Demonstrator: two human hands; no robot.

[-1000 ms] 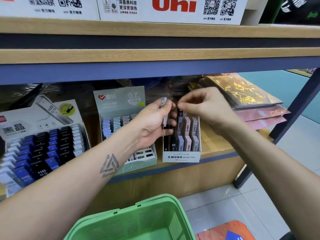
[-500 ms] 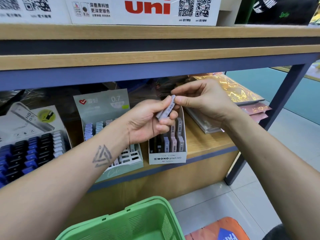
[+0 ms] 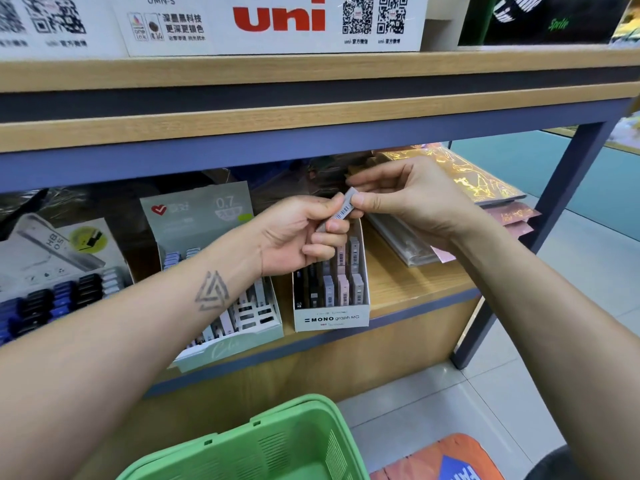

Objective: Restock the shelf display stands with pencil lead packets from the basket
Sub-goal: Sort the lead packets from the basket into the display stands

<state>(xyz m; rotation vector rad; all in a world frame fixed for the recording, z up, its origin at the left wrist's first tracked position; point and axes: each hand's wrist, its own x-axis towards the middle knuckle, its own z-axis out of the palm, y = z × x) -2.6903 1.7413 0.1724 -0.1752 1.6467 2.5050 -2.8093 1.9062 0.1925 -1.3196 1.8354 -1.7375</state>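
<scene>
Read the markings first. The white display stand directly below your fingers is printed "MONO graph MG" on its front panel, with "0.5 HB" on a dark packet at its front left corner. The grey-green stand to the left of your left hand carries a red heart logo and "0.7" on its header card. Further left, a third stand shows a lead case marked "HB 0.5". On the shelf above your hands, a white box reads "uni" in red, with "UMN-S" and two QR codes.

Your left hand is raised in front of the lower shelf, palm turned inward, fingers curled narrowly. Your right hand meets it from the opposite side, thumb and forefinger pinched together. Both hands hold one grey pencil lead packet — tilted, barcode label facing you, upper end at your right fingertips and lower end in your left. The packet sits just above the back rows of the MONO stand, not yet in a slot.

The green basket is well below your hands, at the bottom edge — its contents cannot be seen.
</scene>
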